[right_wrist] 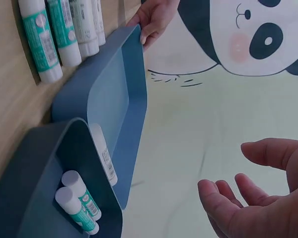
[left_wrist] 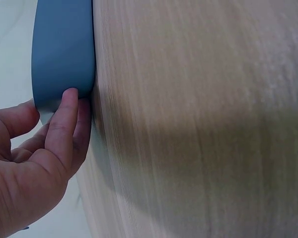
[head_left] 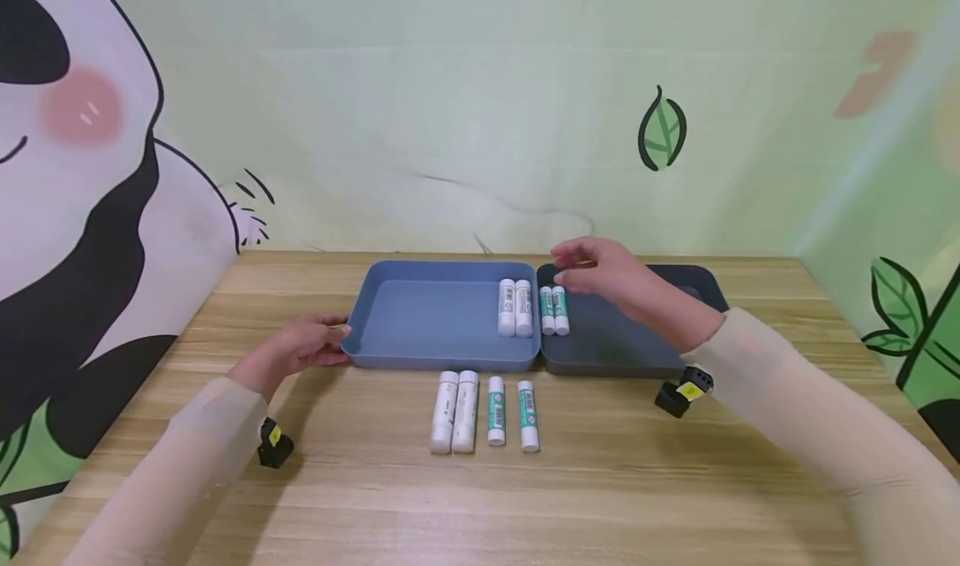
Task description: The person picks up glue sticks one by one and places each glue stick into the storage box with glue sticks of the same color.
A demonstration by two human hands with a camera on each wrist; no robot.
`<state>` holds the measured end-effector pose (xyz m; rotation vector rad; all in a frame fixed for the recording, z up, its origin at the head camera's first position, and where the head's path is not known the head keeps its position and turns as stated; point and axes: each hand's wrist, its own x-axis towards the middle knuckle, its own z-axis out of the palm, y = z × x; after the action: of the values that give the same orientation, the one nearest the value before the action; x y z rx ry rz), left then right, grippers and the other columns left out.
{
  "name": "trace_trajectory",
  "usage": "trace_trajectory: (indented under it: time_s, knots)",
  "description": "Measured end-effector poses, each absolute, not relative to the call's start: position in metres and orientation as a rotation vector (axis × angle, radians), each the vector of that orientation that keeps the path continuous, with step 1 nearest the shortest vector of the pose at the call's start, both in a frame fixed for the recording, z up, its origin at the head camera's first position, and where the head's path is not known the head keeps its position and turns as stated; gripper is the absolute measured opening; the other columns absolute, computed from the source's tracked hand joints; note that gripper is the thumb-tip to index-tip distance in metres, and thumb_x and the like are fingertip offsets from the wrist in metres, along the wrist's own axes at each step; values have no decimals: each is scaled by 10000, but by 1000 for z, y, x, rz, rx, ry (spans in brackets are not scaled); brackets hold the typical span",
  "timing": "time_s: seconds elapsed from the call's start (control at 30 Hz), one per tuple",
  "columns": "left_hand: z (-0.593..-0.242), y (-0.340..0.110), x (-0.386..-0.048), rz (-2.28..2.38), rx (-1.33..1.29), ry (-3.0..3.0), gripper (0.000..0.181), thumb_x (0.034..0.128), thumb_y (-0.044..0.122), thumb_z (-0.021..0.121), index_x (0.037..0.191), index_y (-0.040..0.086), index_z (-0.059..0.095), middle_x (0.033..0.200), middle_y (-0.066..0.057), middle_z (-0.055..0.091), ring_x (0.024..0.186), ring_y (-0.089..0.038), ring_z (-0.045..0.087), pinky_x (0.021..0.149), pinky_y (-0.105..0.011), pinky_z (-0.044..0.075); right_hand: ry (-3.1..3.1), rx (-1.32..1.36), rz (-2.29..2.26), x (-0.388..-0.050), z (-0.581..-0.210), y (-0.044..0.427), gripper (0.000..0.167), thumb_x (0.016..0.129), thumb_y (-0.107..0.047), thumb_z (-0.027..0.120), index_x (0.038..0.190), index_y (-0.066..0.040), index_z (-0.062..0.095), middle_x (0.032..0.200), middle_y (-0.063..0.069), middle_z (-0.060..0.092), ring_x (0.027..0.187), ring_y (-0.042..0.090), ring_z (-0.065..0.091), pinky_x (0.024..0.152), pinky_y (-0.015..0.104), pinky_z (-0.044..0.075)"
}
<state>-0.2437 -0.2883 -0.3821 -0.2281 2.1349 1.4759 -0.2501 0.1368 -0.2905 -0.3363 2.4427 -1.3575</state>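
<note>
Green-and-white cylindrical sticks (head_left: pixel 547 311), seemingly sorted right of blue plastic tray (head_left: pixel 423 316), apparently steadied by straight-fingered left hand (head_left: pixel 302 346); right hand (head_left: pixel 602 271) spread.

The right arm (head_left: pixel 817 416) slants inward, reaching farther ahead than the left arm (head_left: pixel 187 458); both are sleeved to the wrist. The right hand (head_left: pixel 611 272) keeps its thumb (right_wrist: pixel 268 151) apart from gently bent fingers (right_wrist: pixel 213 196). The left hand (head_left: pixel 307 348) extends its nearer fingers (left_wrist: pixel 62 129) nearly straight; overlap makes the others hard to judge.
</note>
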Motion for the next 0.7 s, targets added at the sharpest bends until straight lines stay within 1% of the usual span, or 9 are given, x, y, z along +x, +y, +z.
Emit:
trace_trajectory:
  time_s: [0.17,0.33,0.5,0.57,0.7]
  knots:
    - [-384,-288,-244,1466,-229,2138,607,1106,118,401,1617,-41,113,1586,-317,296,1178,-165,559,1017,-253,583,2454,-385,-1343,-233,-296,146,507,1007,-118,601,1475,23,464,1466,241,509,1302,361,539,1162,511,484]
    - [-380,-288,-246,1458,-227,2145,607,1106,121,404,1616,-44,119,1572,-306,320,1116,-131,576,1028,-264,581,2452,-401,-1347,-217,-303,150,509,1002,-146,614,1462,23,479,1458,251,521,1290,360,548,1130,494,511]
    - [-381,-289,-248,1477,-217,2143,606,1104,112,407,1615,-46,122,1544,-302,340,1062,-102,588,975,-234,598,2407,-379,-1362,-200,-314,151,525,988,-146,634,1455,33,478,1425,254,541,1196,309,618,1063,425,572]
    - [-382,-289,-247,1486,-209,2140,607,1102,105,408,1612,-53,120,1519,-300,356,1024,-84,594,920,-208,607,2372,-370,-1368,-193,-321,151,530,976,-139,643,1450,37,484,1399,251,560,1127,265,642,1010,391,599]
    - [-383,-290,-246,1497,-194,2136,607,1097,86,406,1604,-75,113,1443,-272,406,977,-55,595,879,-190,608,2293,-368,-1376,-180,-341,151,537,934,-92,642,1428,63,495,1327,254,599,1027,193,641,880,315,604]
